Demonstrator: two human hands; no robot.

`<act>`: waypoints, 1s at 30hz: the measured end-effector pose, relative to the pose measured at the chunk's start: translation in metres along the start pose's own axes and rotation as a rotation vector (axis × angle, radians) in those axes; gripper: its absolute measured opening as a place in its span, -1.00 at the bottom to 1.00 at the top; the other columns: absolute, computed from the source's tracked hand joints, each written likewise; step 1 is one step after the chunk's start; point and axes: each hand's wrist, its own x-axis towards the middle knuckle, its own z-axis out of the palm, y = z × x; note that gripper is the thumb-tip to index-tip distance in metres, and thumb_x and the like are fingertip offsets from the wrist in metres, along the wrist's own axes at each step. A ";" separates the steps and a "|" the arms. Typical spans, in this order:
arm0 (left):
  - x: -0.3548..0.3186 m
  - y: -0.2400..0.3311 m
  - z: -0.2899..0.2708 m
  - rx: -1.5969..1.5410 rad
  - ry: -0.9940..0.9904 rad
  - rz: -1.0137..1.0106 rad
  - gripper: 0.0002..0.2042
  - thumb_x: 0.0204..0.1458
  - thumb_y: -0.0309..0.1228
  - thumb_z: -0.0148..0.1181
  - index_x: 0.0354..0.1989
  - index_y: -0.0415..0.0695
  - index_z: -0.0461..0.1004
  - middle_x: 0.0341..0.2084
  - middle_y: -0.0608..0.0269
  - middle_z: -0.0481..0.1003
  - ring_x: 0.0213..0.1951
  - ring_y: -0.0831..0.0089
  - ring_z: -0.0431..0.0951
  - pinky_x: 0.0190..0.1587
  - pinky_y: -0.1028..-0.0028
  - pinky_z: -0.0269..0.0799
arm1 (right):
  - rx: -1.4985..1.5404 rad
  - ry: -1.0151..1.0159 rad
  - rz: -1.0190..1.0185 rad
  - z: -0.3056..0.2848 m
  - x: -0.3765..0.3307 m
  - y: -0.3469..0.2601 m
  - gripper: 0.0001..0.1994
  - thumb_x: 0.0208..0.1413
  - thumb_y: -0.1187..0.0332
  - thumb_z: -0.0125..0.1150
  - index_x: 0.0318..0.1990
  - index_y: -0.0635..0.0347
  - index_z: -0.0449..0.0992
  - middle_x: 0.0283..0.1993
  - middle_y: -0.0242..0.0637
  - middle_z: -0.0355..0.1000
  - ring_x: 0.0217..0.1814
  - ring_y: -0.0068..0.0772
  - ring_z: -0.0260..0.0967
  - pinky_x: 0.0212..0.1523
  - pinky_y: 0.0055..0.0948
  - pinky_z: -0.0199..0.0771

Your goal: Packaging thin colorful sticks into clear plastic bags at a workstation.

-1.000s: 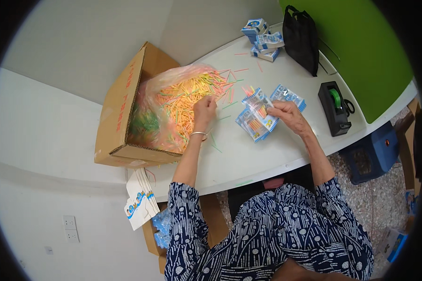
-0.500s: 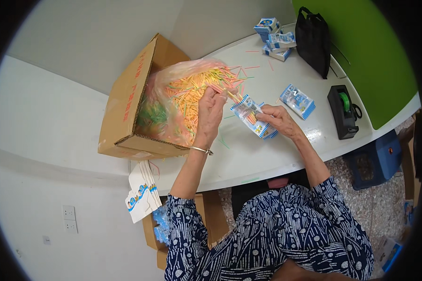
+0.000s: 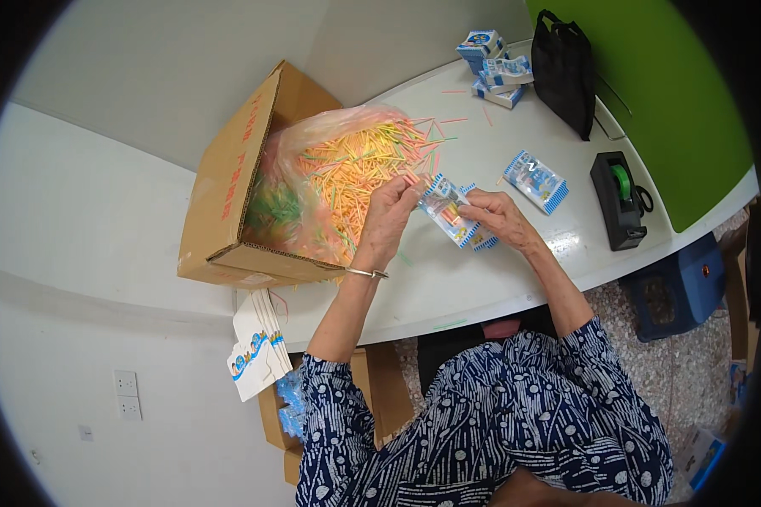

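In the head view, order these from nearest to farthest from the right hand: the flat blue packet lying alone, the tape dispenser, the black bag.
From the right hand:
1. Flat blue packet, on the table just to its right.
2. Tape dispenser, farther right, near the table edge.
3. Black bag, at the far side, against the green panel.

Open tabletop [image 3: 448, 283] lies before both hands. Cardboard box [image 3: 228, 186] with sticks blocks the left; tape dispenser [image 3: 619, 201] and black bag [image 3: 565, 72] obstruct the right.

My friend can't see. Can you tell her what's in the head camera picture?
A person's left hand and right hand hold a small blue-and-white packet over a white table. Beside them, a cardboard box holds a bag of colourful sticks.
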 end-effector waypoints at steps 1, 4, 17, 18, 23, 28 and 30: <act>-0.001 0.004 0.001 0.014 -0.006 0.008 -0.78 0.15 -0.41 0.05 -0.11 -0.28 0.39 -0.13 0.17 0.49 -0.12 0.56 0.45 0.01 0.51 0.33 | -0.001 0.004 0.001 0.000 0.001 0.002 -0.69 0.15 0.30 0.08 -0.55 0.33 0.32 -0.53 -0.44 0.09 -0.46 -0.64 0.03 -0.44 -0.56 0.07; -0.006 0.013 0.009 -0.005 0.044 0.059 -0.78 0.16 -0.40 0.05 -0.09 -0.25 0.36 -0.13 0.16 0.49 -0.15 0.56 0.45 -0.03 0.51 0.36 | 0.004 -0.012 -0.013 0.000 0.005 0.007 -0.70 0.17 0.30 0.06 -0.54 0.32 0.32 -0.53 -0.45 0.09 -0.46 -0.65 0.03 -0.43 -0.57 0.07; -0.006 0.003 0.000 0.215 0.163 0.312 -0.88 0.13 -0.53 0.05 -0.19 -0.28 0.41 -0.42 0.33 0.49 -0.37 0.66 0.42 -0.30 0.64 0.35 | 0.150 0.040 0.156 0.002 0.008 0.015 -0.74 0.22 0.28 0.02 -0.40 0.30 0.47 -0.44 -0.55 0.24 -0.38 -0.77 0.11 -0.34 -0.67 0.15; -0.005 0.001 0.000 0.214 0.162 0.311 -0.88 0.13 -0.53 0.05 -0.19 -0.28 0.41 -0.42 0.33 0.49 -0.37 0.66 0.42 -0.30 0.64 0.35 | 0.171 0.013 0.157 0.001 0.007 0.015 -0.74 0.22 0.28 0.02 -0.39 0.30 0.47 -0.43 -0.55 0.25 -0.36 -0.78 0.11 -0.32 -0.68 0.16; -0.006 0.011 0.002 0.562 0.189 0.322 -0.91 0.03 -0.54 0.13 -0.31 -0.28 0.51 -0.50 0.29 0.53 -0.44 0.62 0.47 -0.36 0.58 0.39 | 0.138 0.000 0.183 0.000 0.005 0.011 -0.74 0.21 0.28 0.03 -0.39 0.30 0.48 -0.45 -0.55 0.25 -0.37 -0.77 0.11 -0.34 -0.67 0.16; -0.001 0.038 -0.020 0.710 0.121 0.346 -0.87 0.08 -0.52 0.12 -0.25 -0.29 0.51 -0.43 0.37 0.53 -0.35 0.65 0.45 -0.25 0.61 0.40 | 0.110 0.030 0.165 -0.007 0.001 0.008 -0.74 0.21 0.27 0.03 -0.38 0.27 0.50 -0.48 -0.55 0.28 -0.41 -0.79 0.13 -0.38 -0.69 0.18; 0.005 0.042 -0.026 0.737 0.151 0.329 -0.87 0.07 -0.51 0.14 -0.24 -0.28 0.50 -0.39 0.38 0.53 -0.32 0.63 0.46 -0.21 0.60 0.39 | 0.151 0.050 0.191 -0.009 0.001 0.013 -0.75 0.21 0.26 0.03 -0.38 0.23 0.52 -0.47 -0.55 0.34 -0.40 -0.80 0.19 -0.36 -0.71 0.23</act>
